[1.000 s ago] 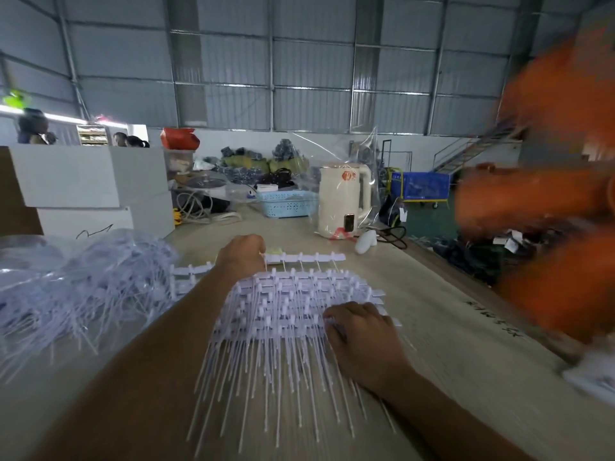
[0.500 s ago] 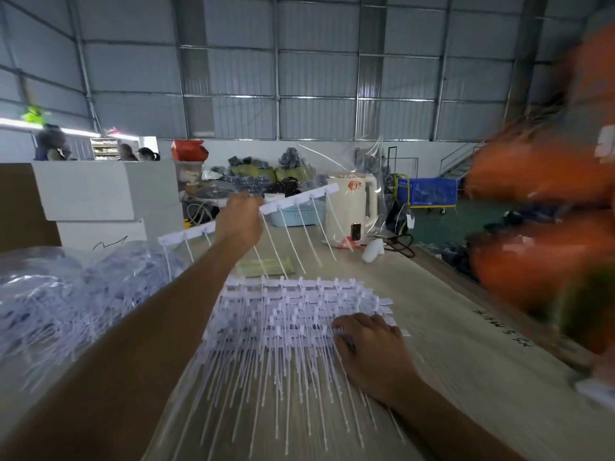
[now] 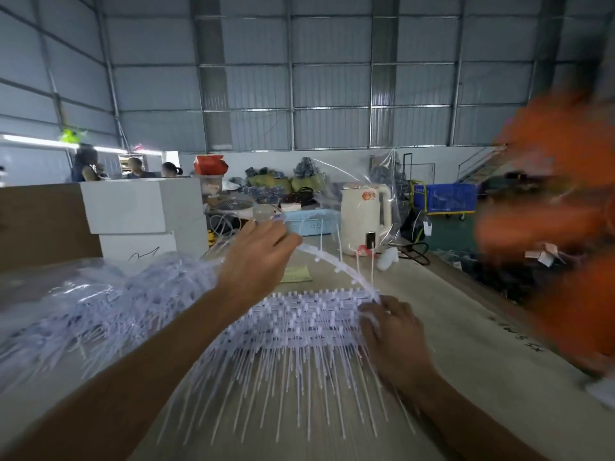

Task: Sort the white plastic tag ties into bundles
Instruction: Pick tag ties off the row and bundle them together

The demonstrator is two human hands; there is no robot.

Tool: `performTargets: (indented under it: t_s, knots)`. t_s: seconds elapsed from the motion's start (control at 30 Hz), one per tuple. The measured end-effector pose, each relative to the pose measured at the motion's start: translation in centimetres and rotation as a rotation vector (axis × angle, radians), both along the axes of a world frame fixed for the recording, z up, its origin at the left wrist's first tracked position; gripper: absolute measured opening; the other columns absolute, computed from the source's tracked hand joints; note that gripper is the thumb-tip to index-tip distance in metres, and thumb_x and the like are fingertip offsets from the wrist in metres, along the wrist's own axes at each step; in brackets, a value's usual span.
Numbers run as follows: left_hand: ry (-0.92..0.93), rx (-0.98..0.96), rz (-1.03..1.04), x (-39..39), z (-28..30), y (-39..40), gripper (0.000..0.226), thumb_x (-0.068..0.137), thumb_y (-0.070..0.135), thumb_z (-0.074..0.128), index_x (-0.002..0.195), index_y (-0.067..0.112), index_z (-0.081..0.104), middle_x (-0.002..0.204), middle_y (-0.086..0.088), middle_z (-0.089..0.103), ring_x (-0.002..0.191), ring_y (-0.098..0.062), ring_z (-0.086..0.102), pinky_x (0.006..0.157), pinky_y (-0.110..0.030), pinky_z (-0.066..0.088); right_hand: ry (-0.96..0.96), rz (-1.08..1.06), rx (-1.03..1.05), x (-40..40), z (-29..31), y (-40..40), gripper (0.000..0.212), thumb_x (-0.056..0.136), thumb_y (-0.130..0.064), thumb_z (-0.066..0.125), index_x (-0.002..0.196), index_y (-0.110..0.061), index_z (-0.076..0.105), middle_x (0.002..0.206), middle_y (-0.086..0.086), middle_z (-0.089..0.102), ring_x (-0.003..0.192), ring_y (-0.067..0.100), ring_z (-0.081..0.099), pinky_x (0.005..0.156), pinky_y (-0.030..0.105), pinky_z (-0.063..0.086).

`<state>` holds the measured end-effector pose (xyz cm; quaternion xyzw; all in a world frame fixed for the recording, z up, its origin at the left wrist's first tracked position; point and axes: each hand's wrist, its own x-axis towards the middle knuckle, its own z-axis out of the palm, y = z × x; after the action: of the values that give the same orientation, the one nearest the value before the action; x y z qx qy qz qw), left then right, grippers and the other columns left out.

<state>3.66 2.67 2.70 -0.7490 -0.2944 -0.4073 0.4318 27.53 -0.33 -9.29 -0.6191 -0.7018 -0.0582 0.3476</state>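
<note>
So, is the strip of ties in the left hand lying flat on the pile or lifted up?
Lifted. The left hand holds the strip above the pile; it arcs down to the right hand.

Light was dim, flat, bluish; bright strip (image 3: 40, 141) glared far left. Wide-angle bent the walls at edges. Orange shape (image 3: 559, 227) on right was pure motion blur; ties (image 3: 299, 327) soft, shadows faint.

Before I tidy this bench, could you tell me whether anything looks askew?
Yes: the strip of ties held by the left hand arcs, bent, down to the right hand at the stack, unlike its flat rows.
</note>
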Motion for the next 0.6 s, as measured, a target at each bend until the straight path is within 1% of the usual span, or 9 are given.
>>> performTargets:
  t_s: [0.1, 0.17, 0.23, 0.3, 0.33, 0.4, 0.5, 0.53, 0.6]
  knots:
    - [-0.076, 0.040, -0.028, -1.7, -2.1, -3.5, 0.012, 0.083, 0.000, 0.070, 0.093, 0.005, 0.076, 0.067, -0.007, 0.066, 0.056, -0.021, 0.059, 0.060, -0.032, 0.051, 0.323, 0.063, 0.179, 0.0, 1.2, -0.7, 0.026, 0.102, -0.022, 0.047, 0.118, -0.025, 0.067, 0.134, -0.001, 0.052, 0.121, 0.020, 0.051, 0.103, 0.043, 0.046]
    - [-0.095, 0.048, -0.016, -3.1, -3.2, -5.4, 0.014, 0.091, 0.007, 0.063, 0.099, 0.008, 0.074, 0.060, -0.004, 0.062, 0.050, -0.019, 0.054, 0.053, -0.030, 0.051, 0.452, 0.156, 0.363, -0.2, 2.4, -1.8, 0.026, 0.101, -0.012, 0.048, 0.119, -0.020, 0.065, 0.128, 0.001, 0.055, 0.118, 0.023, 0.056, 0.099, 0.041, 0.048]
    - [-0.102, 0.054, -0.013, -4.5, -4.0, -6.7, 0.016, 0.091, 0.012, 0.064, 0.105, 0.013, 0.071, 0.056, -0.002, 0.062, 0.045, -0.016, 0.053, 0.052, -0.024, 0.045, 0.430, 0.274, 0.518, -0.6, 3.3, -3.2, 0.030, 0.097, -0.007, 0.046, 0.120, -0.019, 0.061, 0.125, 0.006, 0.058, 0.117, 0.023, 0.056, 0.099, 0.038, 0.045]
    - [-0.153, 0.056, -0.028, -5.6, -4.3, -7.5, 0.020, 0.092, 0.017, 0.062, 0.104, 0.013, 0.077, 0.055, -0.001, 0.065, 0.043, -0.013, 0.052, 0.055, -0.020, 0.039, 0.347, 0.326, 0.609, -0.9, 3.5, -3.9, 0.028, 0.087, -0.003, 0.048, 0.109, -0.006, 0.064, 0.113, 0.013, 0.061, 0.107, 0.020, 0.055, 0.095, 0.035, 0.047]
    - [-0.181, 0.041, -0.035, -6.0, -4.3, -7.7, 0.022, 0.093, 0.020, 0.060, 0.103, 0.011, 0.079, 0.056, -0.001, 0.066, 0.044, -0.012, 0.052, 0.056, -0.019, 0.040, 0.384, 0.348, 0.597, -1.1, 3.6, -4.1, 0.027, 0.081, 0.000, 0.048, 0.103, -0.004, 0.064, 0.106, 0.015, 0.063, 0.098, 0.019, 0.056, 0.089, 0.034, 0.050]
    - [-0.231, -0.072, -0.101, -6.1, -4.3, -8.0, 0.027, 0.098, 0.024, 0.056, 0.107, 0.010, 0.077, 0.066, -0.001, 0.071, 0.052, -0.009, 0.058, 0.057, -0.020, 0.048, 0.614, 0.381, 0.503, -1.5, 3.8, -4.1, 0.024, 0.081, 0.002, 0.044, 0.092, -0.013, 0.059, 0.091, 0.005, 0.062, 0.081, 0.019, 0.058, 0.072, 0.032, 0.049]
    - [-0.417, -0.384, -0.305, -6.1, -3.9, -8.2, 0.023, 0.100, 0.007, 0.056, 0.111, 0.014, 0.075, 0.099, 0.005, 0.076, 0.085, -0.001, 0.069, 0.079, -0.021, 0.057, 0.993, 0.310, 0.352, -1.0, 3.4, -3.5, 0.035, 0.088, 0.013, 0.042, 0.083, -0.020, 0.053, 0.082, -0.003, 0.059, 0.076, 0.018, 0.058, 0.067, 0.036, 0.049]
    - [-0.495, -0.495, -0.359, -6.1, -3.8, -8.0, 0.025, 0.098, 0.000, 0.058, 0.110, 0.014, 0.076, 0.105, 0.004, 0.076, 0.092, -0.004, 0.070, 0.084, -0.027, 0.057, 1.093, 0.305, 0.280, -0.7, 3.2, -3.3, 0.036, 0.091, 0.012, 0.041, 0.083, -0.020, 0.054, 0.085, -0.001, 0.061, 0.079, 0.019, 0.059, 0.069, 0.037, 0.051]
    - [-0.674, -0.772, -0.548, -6.1, -3.5, -7.6, 0.029, 0.097, -0.006, 0.054, 0.106, 0.009, 0.076, 0.107, -0.006, 0.076, 0.100, -0.023, 0.072, 0.090, -0.043, 0.057, 1.247, 0.329, 0.088, -0.1, 3.0, -3.1, 0.028, 0.099, 0.002, 0.043, 0.086, -0.017, 0.058, 0.095, 0.009, 0.065, 0.085, 0.028, 0.063, 0.070, 0.036, 0.054]
